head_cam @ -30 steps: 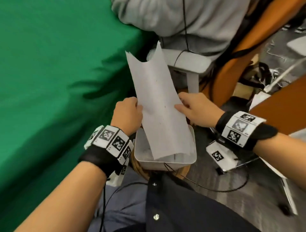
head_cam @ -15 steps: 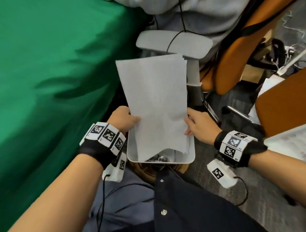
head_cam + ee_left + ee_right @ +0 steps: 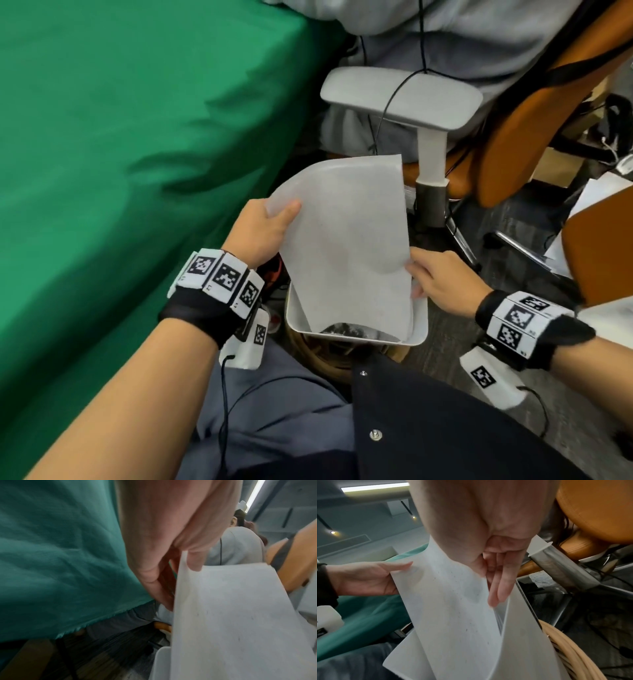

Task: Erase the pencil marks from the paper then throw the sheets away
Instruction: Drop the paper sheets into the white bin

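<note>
We sit beside a table draped in green cloth [image 3: 120, 144], with an orange office chair [image 3: 534, 113] and its grey armrest [image 3: 400, 97] ahead on the dark floor. Between our knees stands a white bin [image 3: 419, 329], and the sheets [image 3: 346, 240] bend down into it. Our left hand [image 3: 260, 233] pinches their upper left edge, thumb on top, while our right hand [image 3: 442, 281] grips the right edge just above the bin's rim.

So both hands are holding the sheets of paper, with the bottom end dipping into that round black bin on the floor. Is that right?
Nearly. The left hand and right hand do hold the sheets of paper with the bottom end inside a bin, but the head view shows that bin is white and rectangular with rounded corners, not round and black.
</note>
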